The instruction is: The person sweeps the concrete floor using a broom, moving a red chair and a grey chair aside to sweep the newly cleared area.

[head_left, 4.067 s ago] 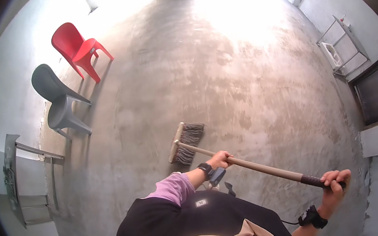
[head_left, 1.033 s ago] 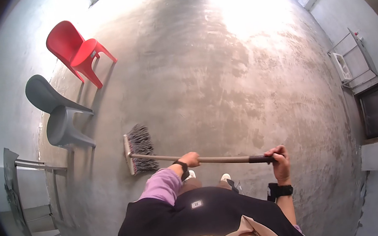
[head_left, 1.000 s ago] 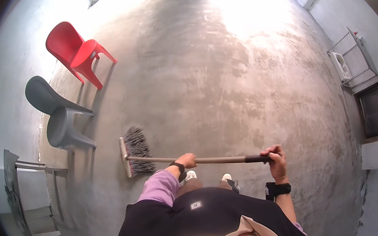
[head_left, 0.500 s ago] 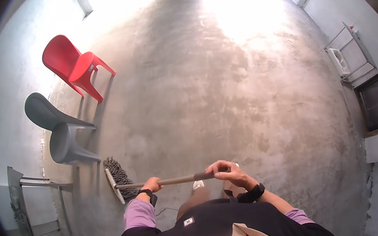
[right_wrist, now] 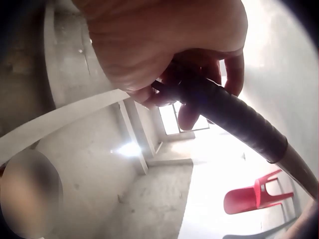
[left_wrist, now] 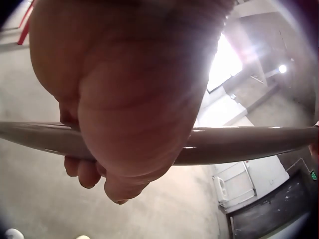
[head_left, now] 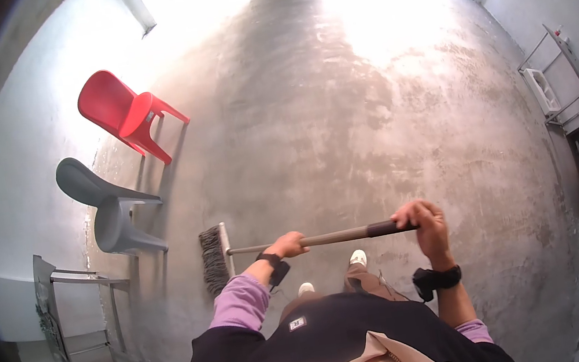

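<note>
A mop (head_left: 214, 260) with a grey string head and a pale bar lies across the front of the body in the head view, its head on the concrete floor to the left. My left hand (head_left: 287, 245) grips the brown pole (head_left: 334, 237) partway along. In the left wrist view the fingers of the left hand (left_wrist: 129, 114) curl under the pole. My right hand (head_left: 428, 229) holds the dark ribbed grip (head_left: 389, 227) at the pole's other end. The right wrist view has that hand (right_wrist: 184, 64) wrapped round the grip (right_wrist: 239, 117), its end partly hidden by the palm.
A red chair (head_left: 139, 119) and a grey chair (head_left: 112, 222) stand along the left wall, with a metal-framed stand (head_left: 53, 318) nearer. A small rack (head_left: 563, 72) is by the right wall. The person's shoes (head_left: 358, 257) are just below the pole.
The mop head has swung round, its strings now pointing left instead of right. Both hands kept hold of the pole; over the last half second they shifted right in the head view.
</note>
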Motion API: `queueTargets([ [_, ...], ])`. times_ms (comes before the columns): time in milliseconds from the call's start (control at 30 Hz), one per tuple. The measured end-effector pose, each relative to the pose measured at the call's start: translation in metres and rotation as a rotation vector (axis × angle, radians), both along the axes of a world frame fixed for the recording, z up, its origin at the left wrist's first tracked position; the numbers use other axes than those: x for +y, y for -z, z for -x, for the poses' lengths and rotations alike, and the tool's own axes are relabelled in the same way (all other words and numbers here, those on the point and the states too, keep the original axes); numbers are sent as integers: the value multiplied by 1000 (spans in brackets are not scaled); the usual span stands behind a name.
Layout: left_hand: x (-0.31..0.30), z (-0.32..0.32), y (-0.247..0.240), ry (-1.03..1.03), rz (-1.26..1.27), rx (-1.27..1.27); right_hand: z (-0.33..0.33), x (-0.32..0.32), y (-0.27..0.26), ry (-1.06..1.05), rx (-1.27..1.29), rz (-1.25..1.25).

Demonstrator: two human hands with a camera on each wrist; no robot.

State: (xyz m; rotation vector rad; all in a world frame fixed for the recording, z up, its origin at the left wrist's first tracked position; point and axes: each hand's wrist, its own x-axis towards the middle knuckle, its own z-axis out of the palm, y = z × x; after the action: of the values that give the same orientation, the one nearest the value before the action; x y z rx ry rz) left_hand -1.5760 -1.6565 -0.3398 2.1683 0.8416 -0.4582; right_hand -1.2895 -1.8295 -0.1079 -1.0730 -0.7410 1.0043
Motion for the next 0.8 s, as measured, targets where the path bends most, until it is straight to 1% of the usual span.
queueTargets([
  [100,-20,-94,-13,74,58,-55,-58,-34,-18,155,-28,-60],
  [167,-36,-156,-27,187,93,-127,-93,-61,-33,263,-88,-117],
  [200,-45,-183,-22,238,73,-205,-109,-76,-42,326,-135,-119],
  [233,-55,-209,-17,289,55,-284,-122,-90,-52,385,-192,-144],
  [333,-91,-284,-31,369,137,-399,-156,-137,-82,494,-315,-212],
  [400,-110,-322,-38,431,193,-452,-165,-163,-99,572,-418,-225],
  [467,-128,-350,-58,525,219,-472,-168,-186,-114,654,-547,-203],
  [533,-140,-370,-80,566,251,-458,-165,-201,-125,736,-592,-212],
  [600,-147,-383,-91,587,273,-450,-165,-210,-129,791,-625,-212],
  [667,-147,-388,-93,587,289,-450,-167,-211,-130,818,-647,-201],
  [800,-131,-382,-68,546,278,-453,-177,-192,-114,826,-558,-211],
])
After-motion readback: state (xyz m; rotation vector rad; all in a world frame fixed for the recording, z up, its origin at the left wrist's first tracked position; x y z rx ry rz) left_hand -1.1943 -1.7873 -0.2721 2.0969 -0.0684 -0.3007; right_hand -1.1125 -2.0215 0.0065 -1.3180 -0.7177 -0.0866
